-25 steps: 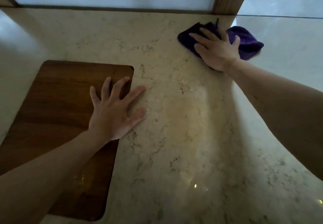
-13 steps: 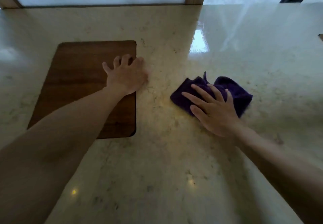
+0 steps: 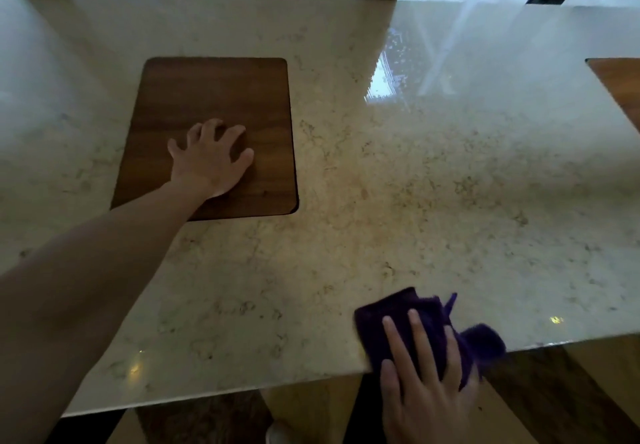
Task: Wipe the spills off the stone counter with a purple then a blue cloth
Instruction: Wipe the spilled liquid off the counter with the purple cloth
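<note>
Right hand (image 3: 424,384) presses flat on the purple cloth (image 3: 415,319) at the counter's (image 3: 415,183) five o'clock edge. Left hand (image 3: 211,159), fingers spread, braces on the wooden board (image 3: 207,97) at ten o'clock.

Home kitchen: polished stone counter (image 3: 433,173), inset wooden board (image 3: 214,97), window behind.

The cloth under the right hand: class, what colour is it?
Dark purple cloth, pressed by the right hand; head view.
</note>
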Tool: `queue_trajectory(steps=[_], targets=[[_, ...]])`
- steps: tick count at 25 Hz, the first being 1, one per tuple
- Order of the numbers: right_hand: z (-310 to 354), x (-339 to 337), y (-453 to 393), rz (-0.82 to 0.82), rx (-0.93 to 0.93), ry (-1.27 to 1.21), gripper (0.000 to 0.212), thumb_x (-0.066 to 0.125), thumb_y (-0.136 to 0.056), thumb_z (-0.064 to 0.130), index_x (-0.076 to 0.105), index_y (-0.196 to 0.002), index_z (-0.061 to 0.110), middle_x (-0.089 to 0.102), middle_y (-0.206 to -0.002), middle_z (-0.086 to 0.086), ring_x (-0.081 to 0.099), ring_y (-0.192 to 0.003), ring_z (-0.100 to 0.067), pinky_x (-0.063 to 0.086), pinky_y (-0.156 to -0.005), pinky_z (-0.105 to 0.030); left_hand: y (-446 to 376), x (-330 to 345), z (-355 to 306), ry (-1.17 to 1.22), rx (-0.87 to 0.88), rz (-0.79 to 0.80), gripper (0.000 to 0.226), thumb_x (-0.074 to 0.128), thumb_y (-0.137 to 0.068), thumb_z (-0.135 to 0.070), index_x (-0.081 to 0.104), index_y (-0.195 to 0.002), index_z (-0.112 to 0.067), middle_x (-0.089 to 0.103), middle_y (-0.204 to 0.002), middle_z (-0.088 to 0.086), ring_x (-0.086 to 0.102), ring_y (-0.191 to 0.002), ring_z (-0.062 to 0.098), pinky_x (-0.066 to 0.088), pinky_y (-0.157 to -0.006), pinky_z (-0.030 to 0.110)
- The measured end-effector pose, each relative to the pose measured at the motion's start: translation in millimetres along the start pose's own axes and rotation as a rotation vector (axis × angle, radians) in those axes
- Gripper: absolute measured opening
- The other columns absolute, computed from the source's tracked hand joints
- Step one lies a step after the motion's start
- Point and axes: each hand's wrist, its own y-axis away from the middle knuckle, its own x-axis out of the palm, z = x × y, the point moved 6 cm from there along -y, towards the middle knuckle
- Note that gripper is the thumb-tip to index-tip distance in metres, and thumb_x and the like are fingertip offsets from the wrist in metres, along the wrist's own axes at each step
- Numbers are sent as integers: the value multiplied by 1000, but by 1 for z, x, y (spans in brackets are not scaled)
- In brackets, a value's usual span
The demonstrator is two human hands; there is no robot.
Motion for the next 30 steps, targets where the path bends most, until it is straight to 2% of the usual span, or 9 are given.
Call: queue_trajectory(steps=[2, 7, 10, 12, 15, 19, 22, 26, 30], targets=[[30, 13, 5, -27, -29, 35, 50, 23, -101, 48, 39, -147, 40, 31, -160, 4, 37, -137, -44, 28, -103, -76, -7, 0, 5, -33, 6, -3, 57, 27, -97, -67, 27, -150, -44, 20, -162, 1, 15, -150, 34, 15, -114, 72], [68, 17, -25, -88, 92, -40, 53, 17, -102, 46, 27, -154, 39, 19, -164, 8, 17, -148, -44, -4, -110, -77, -34, 3, 4, -21, 59, -21, 55, 22, -97, -68, 20, -149, -50, 13, -164, 0, 4, -153, 35, 4, -112, 77], [88, 10, -76, -15, 21, -75, 55, 32, -98, 44, 35, -152, 38, 29, -163, 6, 25, -146, -45, 5, -109, -79, -35, 6, 1, -6, 50, -28, 54, 22, -98, -66, 20, -149, -49, 12, -165, 1, 1, -153, 36, 2, -112, 78], [97, 7, -129, 21, -76, -89, 56, 36, -96, 48, 36, -151, 42, 32, -161, 7, 29, -145, -46, 10, -106, -80, -34, 7, 2, -40, 19, -29, 55, 21, -96, -68, 19, -149, -51, 12, -164, 1, 2, -153, 35, 4, -112, 77], [105, 3, -226, 29, -166, -66, 52, 30, -100, 52, 30, -151, 48, 28, -162, 10, 25, -147, -43, 8, -107, -78, -37, 11, 4, -56, -3, -37, 58, 14, -93, -73, 16, -148, -54, 11, -164, -2, 2, -153, 33, 6, -113, 76], [120, -9, -384, 94, -232, -105, 51, 12, -102, 53, 15, -153, 53, 9, -166, 16, 4, -152, -37, -5, -111, -75, -35, 12, 5, -72, 16, -36, 68, 3, -87, -78, 17, -150, -54, 14, -164, -1, 6, -153, 34, 10, -112, 77], [131, -17, -516, 152, -272, -112, 51, 12, -103, 52, 9, -153, 54, 0, -166, 19, -6, -153, -35, -8, -112, -72, -36, 14, 6, -79, 25, -35, 68, 5, -90, -78, 21, -151, -53, 22, -163, 3, 11, -153, 36, 14, -110, 79], [133, -24, -657, 167, -251, -90, 50, 14, -103, 50, 12, -153, 54, 2, -166, 20, -1, -153, -36, -5, -114, -72, -41, 16, 7, -126, 46, -30, 63, 15, -94, -73, 26, -152, -50, 30, -160, 8, 19, -151, 40, 19, -106, 82], [135, -30, -727, 152, -174, -104, 53, 12, -101, 46, 12, -154, 51, 6, -167, 15, 0, -152, -38, -5, -114, -72, -42, 17, 8, -160, 49, -66, 61, 16, -95, -71, 29, -151, -48, 32, -159, 8, 22, -150, 41, 22, -105, 81]])
